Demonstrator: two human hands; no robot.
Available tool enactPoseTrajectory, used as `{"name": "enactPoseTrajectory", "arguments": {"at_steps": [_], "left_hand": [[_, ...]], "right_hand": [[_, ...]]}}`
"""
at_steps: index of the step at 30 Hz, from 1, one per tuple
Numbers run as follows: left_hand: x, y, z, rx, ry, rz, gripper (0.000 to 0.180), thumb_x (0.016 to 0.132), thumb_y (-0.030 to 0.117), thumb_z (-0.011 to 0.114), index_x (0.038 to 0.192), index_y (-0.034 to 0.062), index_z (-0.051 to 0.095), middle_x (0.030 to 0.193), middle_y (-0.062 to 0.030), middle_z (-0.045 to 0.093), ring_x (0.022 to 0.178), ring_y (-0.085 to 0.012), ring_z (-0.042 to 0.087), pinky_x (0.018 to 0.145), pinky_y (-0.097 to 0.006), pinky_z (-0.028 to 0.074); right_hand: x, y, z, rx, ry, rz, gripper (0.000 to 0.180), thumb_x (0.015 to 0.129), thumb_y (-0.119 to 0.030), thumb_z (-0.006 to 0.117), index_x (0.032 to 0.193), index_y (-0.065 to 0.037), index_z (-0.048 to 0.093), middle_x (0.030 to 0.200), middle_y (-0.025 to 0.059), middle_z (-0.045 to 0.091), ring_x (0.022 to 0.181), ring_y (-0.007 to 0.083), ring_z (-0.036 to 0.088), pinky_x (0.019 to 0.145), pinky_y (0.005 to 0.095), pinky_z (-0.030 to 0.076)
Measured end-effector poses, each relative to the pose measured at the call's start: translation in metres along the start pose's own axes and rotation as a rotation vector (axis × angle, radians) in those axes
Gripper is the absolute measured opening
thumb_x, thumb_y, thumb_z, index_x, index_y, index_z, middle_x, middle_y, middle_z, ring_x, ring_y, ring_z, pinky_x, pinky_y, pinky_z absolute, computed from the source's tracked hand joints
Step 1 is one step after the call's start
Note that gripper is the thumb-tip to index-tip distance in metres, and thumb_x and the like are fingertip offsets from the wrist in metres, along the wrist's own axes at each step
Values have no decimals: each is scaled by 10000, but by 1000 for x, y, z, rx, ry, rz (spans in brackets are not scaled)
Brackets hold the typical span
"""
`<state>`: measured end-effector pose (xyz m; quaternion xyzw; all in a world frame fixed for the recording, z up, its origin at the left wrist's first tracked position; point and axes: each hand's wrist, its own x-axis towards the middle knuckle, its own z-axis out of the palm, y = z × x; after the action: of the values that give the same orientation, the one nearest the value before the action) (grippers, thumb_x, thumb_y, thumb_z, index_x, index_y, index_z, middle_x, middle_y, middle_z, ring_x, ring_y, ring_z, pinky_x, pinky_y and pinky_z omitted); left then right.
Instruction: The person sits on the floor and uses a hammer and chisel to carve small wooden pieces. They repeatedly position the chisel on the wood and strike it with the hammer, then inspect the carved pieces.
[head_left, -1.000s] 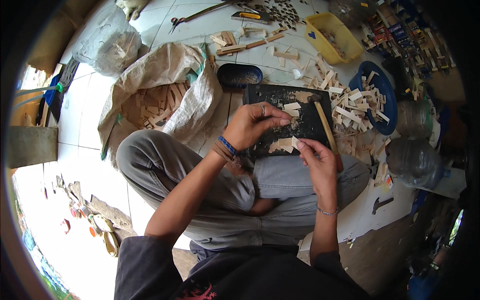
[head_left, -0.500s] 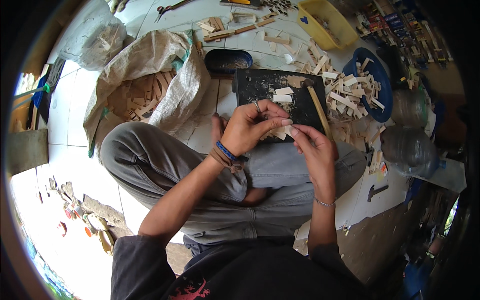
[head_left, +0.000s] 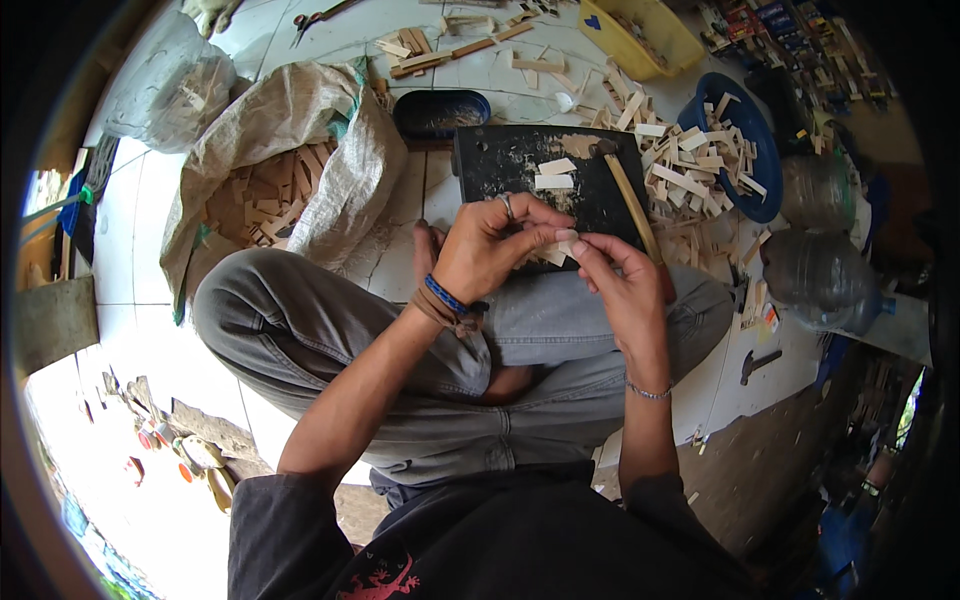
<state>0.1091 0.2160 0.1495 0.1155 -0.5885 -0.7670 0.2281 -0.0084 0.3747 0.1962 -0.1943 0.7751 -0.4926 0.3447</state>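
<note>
I sit cross-legged on the tiled floor in grey trousers. My left hand [head_left: 495, 248] and my right hand [head_left: 625, 280] meet above my knees, both pinching a small pale wood piece [head_left: 555, 250] between their fingertips. Just beyond them lies a black work board [head_left: 500, 165] with two cut wood pieces [head_left: 555, 173] on it. A hammer with a long wooden handle [head_left: 630, 205] rests along the board's right side, near my right hand.
An open woven sack [head_left: 290, 160] of wood slats lies at left. A dark oval tray [head_left: 440, 112] sits behind the board. A blue basin [head_left: 735, 150] of cut pieces, a yellow tub [head_left: 640, 35], clear plastic bottles [head_left: 820, 270] and a small hammer [head_left: 758, 365] stand at right.
The view has shifted so the board and sack sit lower and closer. My hands stay together on the wood piece, drawn slightly nearer my lap.
</note>
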Motion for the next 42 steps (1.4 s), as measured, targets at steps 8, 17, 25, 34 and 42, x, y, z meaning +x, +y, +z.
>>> {"name": "enactPoseTrajectory", "arguments": {"at_steps": [8,17,25,34,42], "left_hand": [[1,1,-1,187,9,72,164,947,103,761,1094,29,767,966,-62,771,903,-120,688,793,-287,542],[-4,16,-2,658,-23,417,235,855,40,737,1082,90,772,1033,-58,780,949,-261,699,852,-374,558],[-6,20,-1,672,-45,452,262,833,-8,725,1075,82,773,1082,-74,783,992,-268,713,857,-372,574],[-8,17,0,698,-67,508,294,866,-15,718,1146,75,732,1077,-101,772,985,-276,736,839,-368,578],[-16,10,9,603,59,320,350,943,-2,731,1242,3,551,999,-108,795,979,-215,783,821,-294,597]], "right_hand": [[0,-1,0,0,4,7,273,991,-251,742,1119,-11,769,796,-28,644,748,30,544,648,197,421],[-1,-4,-1,-23,-27,-35,238,996,-196,731,1132,-3,755,866,-26,684,743,25,555,666,195,439],[-2,1,0,8,-43,-40,254,999,-191,729,1170,-4,741,863,-22,689,757,26,566,661,193,440],[-3,0,3,-45,17,-58,268,1037,-240,676,1160,-18,762,876,-20,697,769,22,589,644,188,430],[11,14,-36,-662,420,-466,361,1036,-338,657,1241,-44,697,1070,161,706,921,306,698,766,386,537]]}}
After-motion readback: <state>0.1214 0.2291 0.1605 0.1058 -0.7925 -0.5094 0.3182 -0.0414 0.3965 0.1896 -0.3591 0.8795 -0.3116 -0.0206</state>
